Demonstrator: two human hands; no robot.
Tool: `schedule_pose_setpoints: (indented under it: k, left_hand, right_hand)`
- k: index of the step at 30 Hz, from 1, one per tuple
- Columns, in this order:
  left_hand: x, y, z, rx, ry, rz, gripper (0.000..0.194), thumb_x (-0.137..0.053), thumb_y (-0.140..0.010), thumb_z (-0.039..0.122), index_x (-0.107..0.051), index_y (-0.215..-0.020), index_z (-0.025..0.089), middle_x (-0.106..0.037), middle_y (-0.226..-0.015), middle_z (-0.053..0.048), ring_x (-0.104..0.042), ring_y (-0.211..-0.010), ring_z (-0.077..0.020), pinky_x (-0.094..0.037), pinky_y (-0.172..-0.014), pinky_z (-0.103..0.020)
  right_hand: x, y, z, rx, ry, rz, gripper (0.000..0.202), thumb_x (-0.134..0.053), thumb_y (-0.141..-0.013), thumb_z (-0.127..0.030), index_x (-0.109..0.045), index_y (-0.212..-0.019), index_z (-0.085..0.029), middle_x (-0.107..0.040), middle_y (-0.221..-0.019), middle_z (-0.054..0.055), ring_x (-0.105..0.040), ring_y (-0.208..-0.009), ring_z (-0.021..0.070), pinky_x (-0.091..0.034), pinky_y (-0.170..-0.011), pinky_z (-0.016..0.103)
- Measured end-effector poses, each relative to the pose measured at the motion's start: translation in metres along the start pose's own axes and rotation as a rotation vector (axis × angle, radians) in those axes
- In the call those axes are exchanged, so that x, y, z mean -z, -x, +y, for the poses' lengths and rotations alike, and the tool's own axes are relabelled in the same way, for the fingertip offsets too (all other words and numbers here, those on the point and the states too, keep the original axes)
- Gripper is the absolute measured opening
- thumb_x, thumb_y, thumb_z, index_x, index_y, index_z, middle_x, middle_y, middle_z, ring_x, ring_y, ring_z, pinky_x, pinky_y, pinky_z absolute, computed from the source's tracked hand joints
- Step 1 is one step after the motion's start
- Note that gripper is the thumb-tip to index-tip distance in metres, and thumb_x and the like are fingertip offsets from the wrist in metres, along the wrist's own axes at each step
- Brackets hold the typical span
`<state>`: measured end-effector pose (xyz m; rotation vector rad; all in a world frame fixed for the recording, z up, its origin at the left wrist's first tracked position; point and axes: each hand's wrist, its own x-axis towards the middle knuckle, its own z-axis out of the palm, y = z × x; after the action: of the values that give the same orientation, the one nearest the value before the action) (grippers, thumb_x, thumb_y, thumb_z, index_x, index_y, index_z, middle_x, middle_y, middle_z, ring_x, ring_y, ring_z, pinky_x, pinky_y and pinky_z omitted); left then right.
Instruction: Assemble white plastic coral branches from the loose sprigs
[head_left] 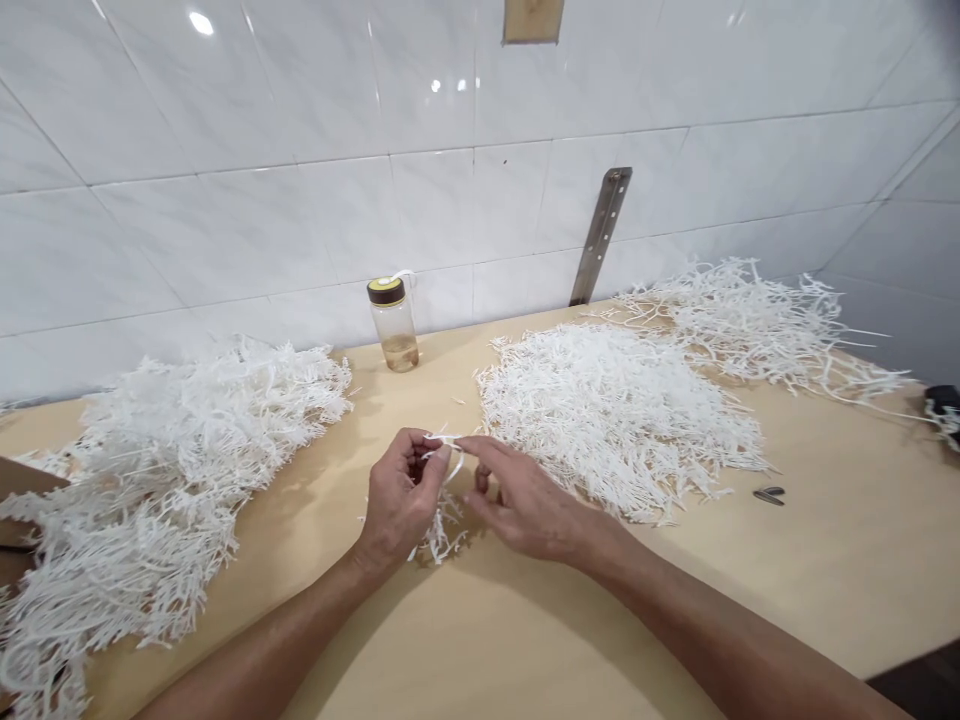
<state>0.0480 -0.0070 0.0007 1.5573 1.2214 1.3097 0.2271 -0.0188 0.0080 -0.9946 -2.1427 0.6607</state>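
My left hand [405, 492] is closed, pinching a thin white branched strand [457, 466] between thumb and fingers, above the middle of the table. Beside it on the right is my right hand [529, 503]. Its index fingertip reaches the top of the strand, while the thumb stays apart below. Whether that fingertip presses on the strand or only lies near it, I cannot tell. Under the hands lies a small cluster of white branched bits [441, 542], partly hidden by my left hand. The strand's upper end is partly covered by my fingers.
A heap of white branched pieces [202, 450] covers the left side of the table [525, 640]. Short white pieces [615, 410] are piled on the right, with longer strands [757, 315] behind. A bottle [394, 330], a metal strip [602, 235] and small snips [769, 495] are also there.
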Motion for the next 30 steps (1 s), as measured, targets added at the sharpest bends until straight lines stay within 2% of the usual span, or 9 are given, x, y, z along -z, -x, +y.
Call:
schedule_pose_setpoints:
  k: [4, 7, 11, 13, 15, 18, 22, 27, 30]
  left_hand:
    - [-0.003, 0.0, 0.008, 0.031, 0.051, 0.073, 0.025, -0.07, -0.083, 0.04, -0.059, -0.093, 0.019, -0.06, -0.074, 0.001, -0.057, -0.065, -0.0116, -0.046, -0.06, -0.021]
    - [-0.008, -0.001, 0.019, 0.133, 0.201, 0.12, 0.037, -0.079, -0.072, 0.041, -0.061, -0.095, 0.018, -0.062, -0.077, 0.0, -0.059, -0.066, -0.0127, -0.047, -0.056, -0.02]
    - [-0.012, 0.002, 0.039, 0.363, 0.402, 0.025, 0.047, -0.085, -0.057, 0.036, -0.06, -0.093, 0.02, -0.06, -0.075, 0.001, -0.058, -0.058, -0.0134, -0.046, -0.046, -0.021]
    - [-0.011, 0.004, 0.048, 0.418, 0.423, -0.005, 0.053, -0.087, -0.049, 0.031, -0.059, -0.092, 0.02, -0.061, -0.075, 0.001, -0.059, -0.059, -0.0155, -0.048, -0.046, -0.023]
    - [-0.01, 0.004, 0.053, 0.43, 0.395, -0.011, 0.053, -0.087, -0.047, 0.031, -0.06, -0.093, 0.02, -0.059, -0.071, 0.001, -0.056, -0.053, -0.0148, -0.045, -0.041, -0.023]
    - [-0.007, 0.0, 0.052, 0.348, 0.313, 0.008, 0.047, -0.085, -0.051, 0.035, -0.062, -0.089, 0.019, -0.06, -0.07, 0.001, -0.056, -0.053, -0.0143, -0.044, -0.043, -0.023]
    - [-0.002, -0.013, 0.037, 0.256, 0.161, -0.003, 0.042, -0.082, -0.059, 0.04, -0.063, -0.09, 0.019, -0.063, -0.068, 0.0, -0.059, -0.06, -0.0161, -0.048, -0.051, -0.024]
    - [0.0, -0.021, 0.015, 0.032, -0.053, 0.029, 0.03, -0.071, -0.072, 0.039, -0.065, -0.092, 0.017, -0.071, -0.084, -0.005, -0.067, -0.075, -0.019, -0.054, -0.066, -0.026]
    - [-0.001, -0.014, 0.007, -0.216, -0.172, 0.0, 0.017, -0.06, -0.084, 0.028, -0.065, -0.097, 0.018, -0.069, -0.087, -0.006, -0.067, -0.077, -0.0177, -0.054, -0.067, -0.027]
  right_hand:
    - [-0.011, -0.004, -0.015, -0.043, -0.077, -0.098, 0.04, -0.06, -0.088, -0.025, -0.049, -0.126, -0.017, -0.062, -0.117, 0.012, -0.062, -0.087, 0.0194, -0.054, -0.076, 0.036]
    - [-0.012, -0.007, -0.015, -0.108, -0.093, -0.119, 0.034, -0.064, -0.086, -0.035, -0.053, -0.113, -0.017, -0.065, -0.106, 0.011, -0.063, -0.084, 0.0209, -0.054, -0.073, 0.035]
    - [-0.011, -0.008, -0.011, -0.243, -0.325, -0.109, 0.03, -0.062, -0.09, -0.043, -0.055, -0.106, -0.019, -0.065, -0.086, 0.003, -0.064, -0.073, 0.0167, -0.052, -0.062, 0.026]
    - [-0.013, -0.006, -0.009, -0.301, -0.504, -0.184, 0.03, -0.059, -0.092, -0.048, -0.056, -0.099, -0.019, -0.062, -0.078, 0.0, -0.062, -0.062, 0.0127, -0.051, -0.055, 0.023]
    - [-0.015, -0.005, -0.008, -0.35, -0.67, -0.283, 0.031, -0.054, -0.095, -0.049, -0.055, -0.09, -0.018, -0.057, -0.069, -0.003, -0.055, -0.047, 0.0083, -0.049, -0.046, 0.021]
    - [-0.014, -0.005, -0.007, -0.39, -0.775, -0.297, 0.029, -0.051, -0.097, -0.043, -0.051, -0.081, -0.018, -0.053, -0.06, -0.006, -0.05, -0.039, 0.0057, -0.045, -0.038, 0.017]
    - [0.001, -0.006, -0.003, -0.382, -0.758, -0.176, 0.033, -0.048, -0.099, -0.044, -0.053, -0.08, -0.017, -0.054, -0.058, -0.005, -0.052, -0.038, 0.0056, -0.042, -0.037, 0.015]
    - [0.02, -0.007, -0.002, -0.39, -0.995, 0.084, 0.041, -0.061, -0.089, -0.055, -0.058, -0.101, -0.016, -0.057, -0.07, -0.002, -0.058, -0.054, 0.0105, -0.054, -0.044, 0.023]
    - [0.017, -0.007, -0.007, -0.333, -0.965, 0.127, 0.052, -0.068, -0.085, -0.053, -0.053, -0.12, -0.017, -0.059, -0.078, -0.001, -0.064, -0.065, 0.013, -0.06, -0.057, 0.029]
